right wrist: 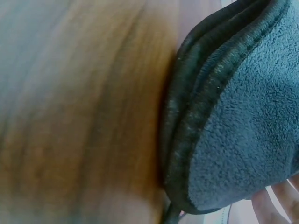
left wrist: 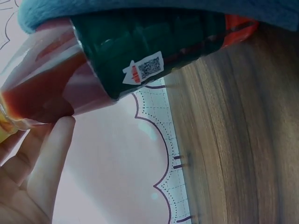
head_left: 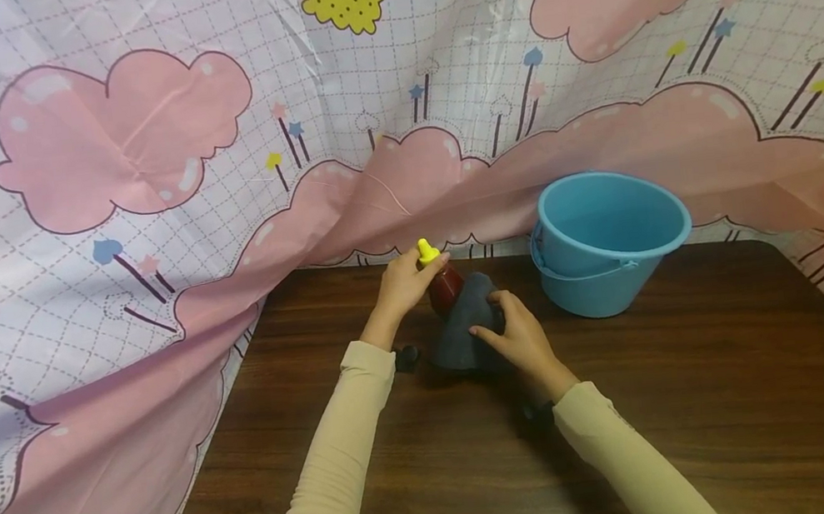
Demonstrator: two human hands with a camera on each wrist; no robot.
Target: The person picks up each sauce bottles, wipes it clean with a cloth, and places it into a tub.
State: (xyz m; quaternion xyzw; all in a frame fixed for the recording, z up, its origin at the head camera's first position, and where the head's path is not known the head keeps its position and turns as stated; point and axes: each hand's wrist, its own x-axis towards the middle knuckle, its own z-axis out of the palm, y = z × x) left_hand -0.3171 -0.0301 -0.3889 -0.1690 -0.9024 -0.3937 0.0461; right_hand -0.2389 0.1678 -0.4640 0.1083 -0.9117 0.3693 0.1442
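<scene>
A sauce bottle (head_left: pixel 445 289) with a yellow nozzle cap (head_left: pixel 427 251) leans over the table, its top toward the back left. My left hand (head_left: pixel 405 281) grips it by the neck, just under the cap. The left wrist view shows dark red sauce inside the bottle (left wrist: pixel 46 86) and a green label (left wrist: pixel 121 51) with a small QR sticker. A folded grey-blue towel (head_left: pixel 470 326) covers the lower bottle in the head view. My right hand (head_left: pixel 522 342) holds this towel against the bottle's side, thumb toward the front and fingers behind. Stitched dark edging borders the towel (right wrist: pixel 247 116).
A light blue bucket (head_left: pixel 596 288) with its handle down stands at the back right of the dark wooden table (head_left: pixel 744 406). Behind the table hangs a patterned curtain (head_left: pixel 434 179) with pink clouds. Dark wrist-camera parts (head_left: pixel 408 359) sit at the left wrist.
</scene>
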